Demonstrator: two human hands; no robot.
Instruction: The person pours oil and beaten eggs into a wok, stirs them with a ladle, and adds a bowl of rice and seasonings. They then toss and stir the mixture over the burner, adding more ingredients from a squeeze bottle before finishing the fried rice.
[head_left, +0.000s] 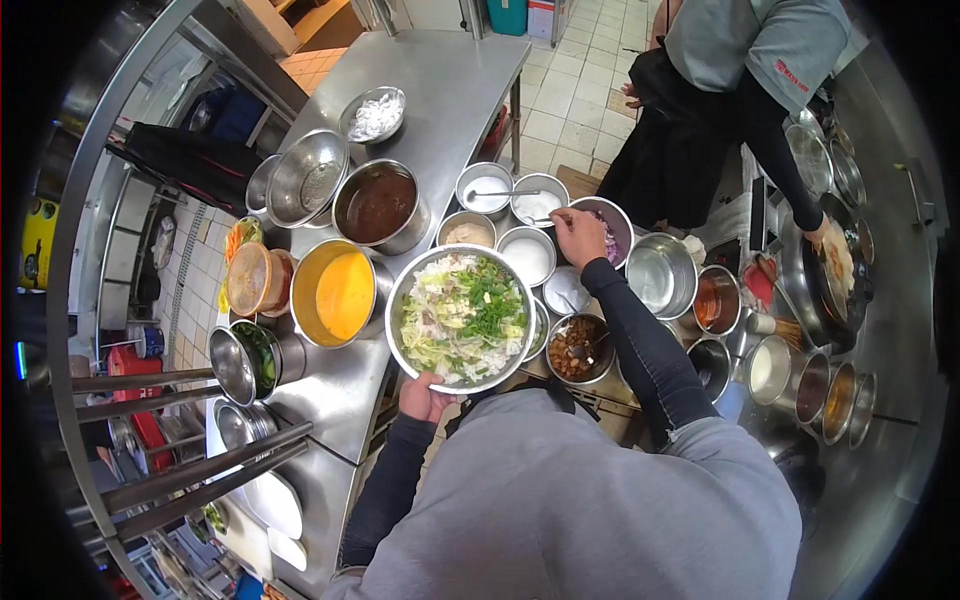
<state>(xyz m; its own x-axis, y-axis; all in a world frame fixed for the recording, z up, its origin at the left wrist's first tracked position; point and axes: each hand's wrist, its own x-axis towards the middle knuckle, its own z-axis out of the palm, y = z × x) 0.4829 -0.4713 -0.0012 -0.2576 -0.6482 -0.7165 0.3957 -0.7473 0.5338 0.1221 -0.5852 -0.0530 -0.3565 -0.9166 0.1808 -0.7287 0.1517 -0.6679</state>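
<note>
My left hand point(425, 398) grips the near rim of a steel bowl point(393, 345) in front of my body. In the bowl lie shredded pale cabbage point(425, 335), white rice-like grains and chopped green onion point(495, 310). My right hand point(580, 238) reaches forward over the small steel tubs, its fingers closed on the handle of a spoon point(538, 220). The spoon is at the near edge of a tub of white powder point(538, 203); its tip is too small to make out. Another white-powder tub point(527, 257) stands just below. Chopped purple onion point(612, 245) is partly hidden behind my hand.
Left, on the steel counter point(440, 80), stand a pot of yellow liquid point(343, 295), a pot of brown sauce point(376, 203) and a colander point(308, 180). A tub of brown diced food point(575, 350) is near my body. At right, a co-worker point(690, 120) reaches over a wok point(805, 280).
</note>
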